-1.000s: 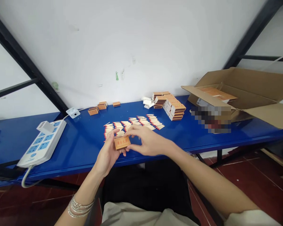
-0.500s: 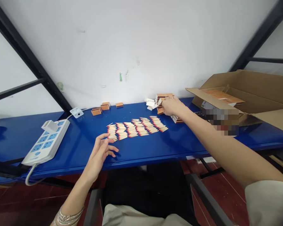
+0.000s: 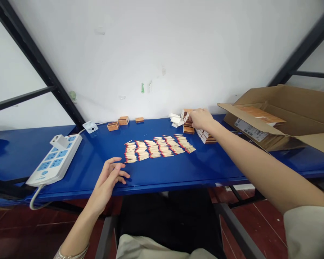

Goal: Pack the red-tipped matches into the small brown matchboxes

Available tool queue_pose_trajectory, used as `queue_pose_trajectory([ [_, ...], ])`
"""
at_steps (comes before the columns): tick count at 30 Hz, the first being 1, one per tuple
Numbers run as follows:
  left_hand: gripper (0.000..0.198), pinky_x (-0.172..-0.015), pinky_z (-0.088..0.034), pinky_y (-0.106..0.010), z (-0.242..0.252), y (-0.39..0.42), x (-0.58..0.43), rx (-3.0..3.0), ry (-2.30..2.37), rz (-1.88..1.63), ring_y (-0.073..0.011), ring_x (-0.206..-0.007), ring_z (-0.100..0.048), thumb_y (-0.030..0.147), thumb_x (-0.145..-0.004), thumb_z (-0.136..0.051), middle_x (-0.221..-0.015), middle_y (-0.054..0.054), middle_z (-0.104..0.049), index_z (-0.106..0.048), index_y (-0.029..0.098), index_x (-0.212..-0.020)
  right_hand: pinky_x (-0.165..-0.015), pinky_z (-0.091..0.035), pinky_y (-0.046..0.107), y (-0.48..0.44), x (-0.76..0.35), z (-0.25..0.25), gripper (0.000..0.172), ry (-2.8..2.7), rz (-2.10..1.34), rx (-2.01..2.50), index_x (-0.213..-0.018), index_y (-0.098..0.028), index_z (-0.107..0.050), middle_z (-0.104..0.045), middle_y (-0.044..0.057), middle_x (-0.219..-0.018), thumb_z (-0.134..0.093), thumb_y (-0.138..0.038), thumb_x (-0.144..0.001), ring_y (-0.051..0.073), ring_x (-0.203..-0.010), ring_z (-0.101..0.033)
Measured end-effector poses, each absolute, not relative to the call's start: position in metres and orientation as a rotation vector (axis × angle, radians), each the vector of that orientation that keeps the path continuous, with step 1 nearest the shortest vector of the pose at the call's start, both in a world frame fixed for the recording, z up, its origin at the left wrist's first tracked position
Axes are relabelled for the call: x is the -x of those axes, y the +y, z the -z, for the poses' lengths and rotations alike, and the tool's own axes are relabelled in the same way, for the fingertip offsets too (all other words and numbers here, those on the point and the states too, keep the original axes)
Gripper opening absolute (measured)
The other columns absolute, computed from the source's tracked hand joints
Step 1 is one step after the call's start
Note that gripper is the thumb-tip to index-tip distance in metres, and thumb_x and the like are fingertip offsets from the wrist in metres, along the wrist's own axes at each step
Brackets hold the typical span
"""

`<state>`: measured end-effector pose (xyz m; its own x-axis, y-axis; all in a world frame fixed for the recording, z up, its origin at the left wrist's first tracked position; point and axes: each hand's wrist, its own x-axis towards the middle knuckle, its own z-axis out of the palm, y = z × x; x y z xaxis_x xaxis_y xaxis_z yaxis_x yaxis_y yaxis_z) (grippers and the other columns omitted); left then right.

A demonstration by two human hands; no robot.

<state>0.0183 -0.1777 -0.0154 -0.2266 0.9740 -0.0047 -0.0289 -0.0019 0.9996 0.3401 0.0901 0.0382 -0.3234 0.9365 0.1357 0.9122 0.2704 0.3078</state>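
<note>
My left hand [image 3: 112, 178] hovers over the front of the blue table, fingers spread and nothing in them. Just beyond its fingertips lie rows of loose red-tipped matches [image 3: 158, 148], laid side by side. At the back, my right hand [image 3: 202, 118] reaches in among stacked orange-and-white matchboxes [image 3: 206, 137], its fingers bent down around a matchbox [image 3: 188, 116] at the pile. The hand hides part of that box and of the stack. Left of the pile is a small heap of white inner trays [image 3: 175, 119].
An open cardboard carton [image 3: 255, 127] with orange packs inside stands at the right. A white power strip [image 3: 56, 158] lies on the left, with a small white camera-like device [image 3: 90, 127] behind it. More matchboxes [image 3: 113, 126] sit by the wall.
My left hand has drawn back slightly left, away from the matches. My right hand remains at the matchbox pile, its fingers shifted a little. The view has turned slightly left.
</note>
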Motion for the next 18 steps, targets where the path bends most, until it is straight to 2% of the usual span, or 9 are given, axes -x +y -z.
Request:
queue_pose_trajectory([
  [7,0.043,-0.065,-0.051,-0.03,0.015,-0.18,-0.012,-1.092,1.401,-1.379,-0.0186,-0.079,-0.066,0.051,-0.086,-0.063,-0.104,-0.004,-0.06,-0.053,0.024,-0.118,-0.086,-0.038,0.037,0.095,-0.346,-0.036,0.026,2.512,-0.433,-1.785,-0.095,-0.017,-0.074,-0.073,0.013,-0.1,-0.058,-0.015,-0.076,0.025,-0.095,-0.064],
  [12,0.044,-0.063,-0.05,-0.029,0.005,-0.172,-0.006,-1.146,1.448,-1.385,-0.0175,-0.075,-0.065,0.05,-0.08,-0.069,-0.098,-0.003,-0.06,-0.055,0.023,-0.112,-0.088,-0.039,0.039,0.088,-0.332,-0.037,0.028,2.589,-0.386,-1.795,-0.1,-0.019,-0.075,-0.073,0.011,-0.1,-0.062,-0.02,-0.076,0.027,-0.096,-0.064],
  [16,0.043,-0.061,-0.047,-0.029,-0.003,-0.126,0.019,-1.33,1.581,-1.342,-0.0188,-0.074,-0.063,0.049,-0.077,-0.07,-0.089,-0.003,-0.059,-0.057,0.021,-0.107,-0.087,-0.043,0.037,0.084,-0.296,-0.036,0.03,2.757,-0.223,-1.728,-0.106,-0.02,-0.074,-0.073,0.011,-0.106,-0.065,-0.027,-0.078,0.027,-0.098,-0.064],
  [18,0.039,-0.065,-0.045,-0.031,-0.005,-0.088,0.041,-1.469,1.813,-1.287,-0.0197,-0.073,-0.061,0.043,-0.074,-0.074,-0.085,-0.003,-0.059,-0.059,0.02,-0.101,-0.084,-0.045,0.035,0.086,-0.273,-0.033,0.032,2.816,-0.103,-1.704,-0.109,-0.019,-0.073,-0.073,0.01,-0.107,-0.067,-0.03,-0.079,0.026,-0.098,-0.065],
])
